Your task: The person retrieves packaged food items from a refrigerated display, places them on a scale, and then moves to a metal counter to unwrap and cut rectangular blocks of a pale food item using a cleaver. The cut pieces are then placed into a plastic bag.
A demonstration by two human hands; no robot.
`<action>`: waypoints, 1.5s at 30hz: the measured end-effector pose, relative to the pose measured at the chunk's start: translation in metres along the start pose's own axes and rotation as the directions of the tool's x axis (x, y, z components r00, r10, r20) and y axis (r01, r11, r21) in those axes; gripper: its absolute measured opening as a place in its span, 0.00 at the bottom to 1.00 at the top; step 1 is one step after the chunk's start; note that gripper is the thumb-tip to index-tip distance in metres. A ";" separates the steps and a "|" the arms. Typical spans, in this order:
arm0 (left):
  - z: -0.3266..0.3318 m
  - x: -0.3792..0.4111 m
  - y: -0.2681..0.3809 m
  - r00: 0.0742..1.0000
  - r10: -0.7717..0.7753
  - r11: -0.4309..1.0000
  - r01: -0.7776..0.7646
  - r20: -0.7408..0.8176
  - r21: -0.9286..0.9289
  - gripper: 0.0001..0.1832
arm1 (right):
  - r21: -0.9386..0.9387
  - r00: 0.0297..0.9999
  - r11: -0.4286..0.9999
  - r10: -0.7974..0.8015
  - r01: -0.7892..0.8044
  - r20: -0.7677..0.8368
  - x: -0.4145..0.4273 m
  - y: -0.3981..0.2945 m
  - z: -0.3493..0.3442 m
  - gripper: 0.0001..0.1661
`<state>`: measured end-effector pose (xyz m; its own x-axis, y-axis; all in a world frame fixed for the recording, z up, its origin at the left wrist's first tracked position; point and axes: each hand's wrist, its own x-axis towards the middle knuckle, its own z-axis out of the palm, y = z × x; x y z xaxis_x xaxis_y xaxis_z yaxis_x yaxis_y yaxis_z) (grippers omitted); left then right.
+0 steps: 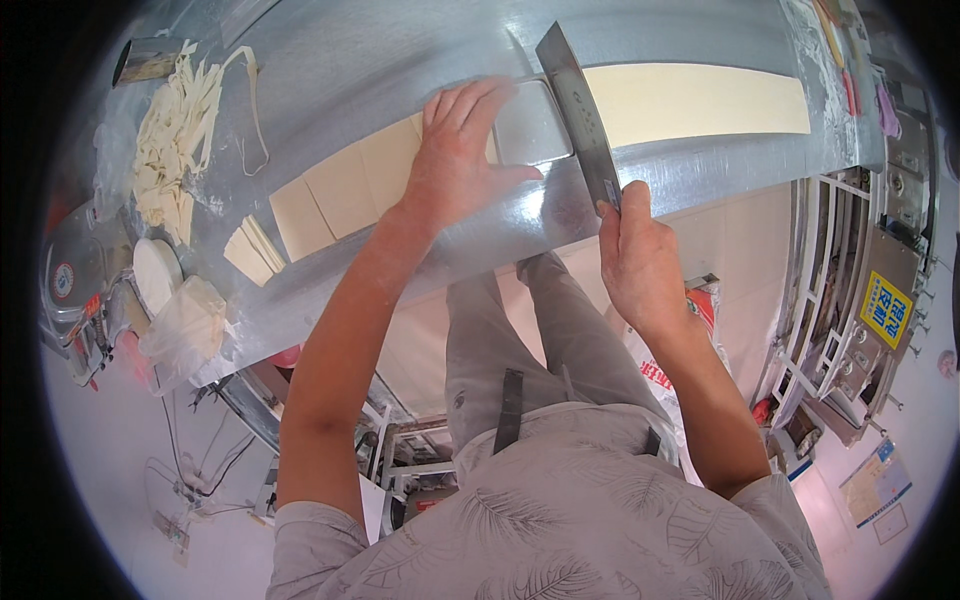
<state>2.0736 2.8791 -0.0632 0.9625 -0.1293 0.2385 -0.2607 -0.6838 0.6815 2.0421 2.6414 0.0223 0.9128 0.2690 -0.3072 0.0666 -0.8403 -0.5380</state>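
Observation:
My right hand (643,259) grips the handle of a broad-bladed Chinese cleaver (579,101). Its blade stands along the right edge of a flat, rounded metal plate (534,124). Over the plate's left side my left hand (465,146) is spread, thumb out and fingertips blurred; whether it touches the plate I cannot tell. Rightward from the blade runs a long, pale dough sheet (697,101). Left of the plate, partly under my left hand, lie several cut dough pieces (352,180) in a row. A small fanned stack of dough pieces (253,251) sits near the table's front edge.
The metal worktable (360,82) carries a heap of dough scraps (176,142) at left, beside a metal cylinder (150,61). A white round object (157,274), a plastic bag (187,319) and a machine (79,281) are at the left end. Metal machinery (862,300) stands at right.

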 end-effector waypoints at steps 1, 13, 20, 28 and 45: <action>0.000 0.000 0.000 1.000 -0.002 1.000 0.002 -0.001 0.000 0.49 | -0.002 1.000 1.000 0.003 -0.003 0.005 0.000 -0.001 0.000 0.11; -0.002 -0.001 0.001 0.999 -0.053 0.999 0.053 0.014 -0.013 0.47 | -0.087 0.987 0.987 0.139 -0.132 0.084 0.010 0.010 0.035 0.14; -0.028 0.020 -0.005 0.998 -0.014 0.999 0.012 -0.054 -0.031 0.23 | 0.121 0.989 0.991 0.065 -0.049 -0.130 -0.023 0.000 0.007 0.14; -0.006 0.157 -0.049 0.757 -0.653 0.597 0.528 0.016 -0.604 0.15 | 0.036 0.842 0.978 0.194 -0.204 -0.504 -0.032 0.055 -0.139 0.17; 0.179 0.378 0.078 0.893 -0.449 0.885 0.446 -0.004 0.134 0.15 | -0.076 0.784 0.941 0.228 -0.330 -0.578 0.229 0.394 -0.283 0.26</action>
<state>2.4302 2.6489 -0.0440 0.9768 0.1942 -0.0905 0.2081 -0.7592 0.6167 2.3911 2.2387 -0.0373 0.9634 -0.2527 0.0898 -0.2079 -0.9154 -0.3448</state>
